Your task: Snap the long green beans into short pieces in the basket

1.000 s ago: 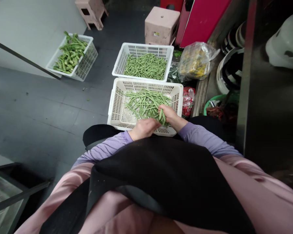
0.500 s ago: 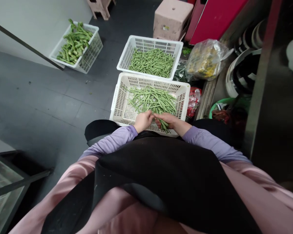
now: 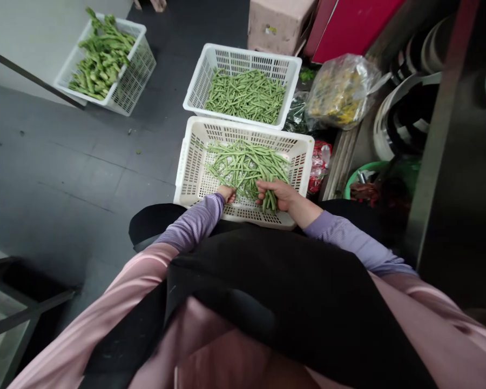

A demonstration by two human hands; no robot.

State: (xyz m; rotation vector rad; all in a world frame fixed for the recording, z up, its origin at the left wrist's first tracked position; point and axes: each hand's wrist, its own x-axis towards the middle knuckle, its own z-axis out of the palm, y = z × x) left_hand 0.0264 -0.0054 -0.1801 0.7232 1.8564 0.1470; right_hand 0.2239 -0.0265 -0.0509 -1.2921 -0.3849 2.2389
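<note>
Long green beans (image 3: 247, 156) lie loose in the cream plastic basket (image 3: 185, 162) in front of my knees. My right hand (image 3: 281, 193), over the basket's near right part, is closed round a small bunch of green beans (image 3: 269, 201) whose ends stick out below the fingers. My left hand (image 3: 227, 194) is low at the near left of the same basket, its fingers curled by the edge of the bean pile. What those fingers hold, if anything, is hidden. Beyond stands a white basket (image 3: 194, 86) with shorter bean pieces (image 3: 247, 94).
A third basket (image 3: 135, 67) of thick green stalks (image 3: 103, 59) stands at the far left. To the right are a clear bag (image 3: 342, 92) with yellow contents, a red bag (image 3: 319, 162), a green tub (image 3: 352, 181) and a metal counter edge (image 3: 433, 146). A pink stool (image 3: 277, 27) stands behind.
My hands were together over the basket and are now apart. The left hand has moved left and down to the basket's near side; the right still grips its bunch of beans.
</note>
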